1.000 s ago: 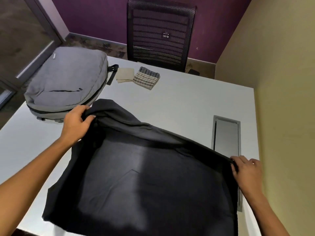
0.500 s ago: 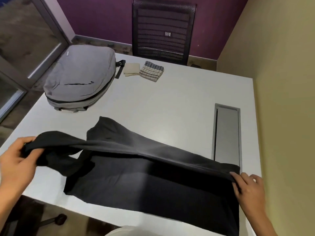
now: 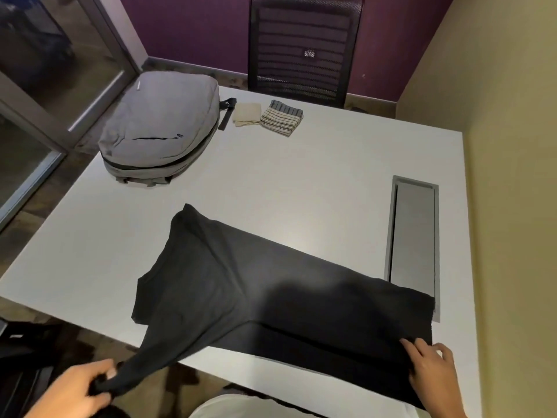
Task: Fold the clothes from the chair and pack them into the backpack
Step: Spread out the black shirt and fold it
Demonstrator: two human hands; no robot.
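Note:
A black garment (image 3: 271, 291) lies folded across the near part of the white table (image 3: 301, 182). My left hand (image 3: 75, 387) grips its left corner, pulled off the table's front edge. My right hand (image 3: 434, 375) holds the garment's near right edge on the table. A grey backpack (image 3: 159, 128) lies closed at the far left. Beside it sit a folded beige cloth (image 3: 247, 114) and a folded striped cloth (image 3: 281, 117). A black mesh chair (image 3: 304, 46) stands behind the table; no clothes show on it.
A grey cable hatch (image 3: 414, 230) is set into the table on the right. A yellow wall (image 3: 512, 206) runs along the right side, a glass partition (image 3: 45, 86) stands at the left. Dark floor shows below the table's front edge.
Both hands have brought the garment's far edge toward me, folding it over. My left hand has dropped below the table's front edge with its corner. The view has shifted back.

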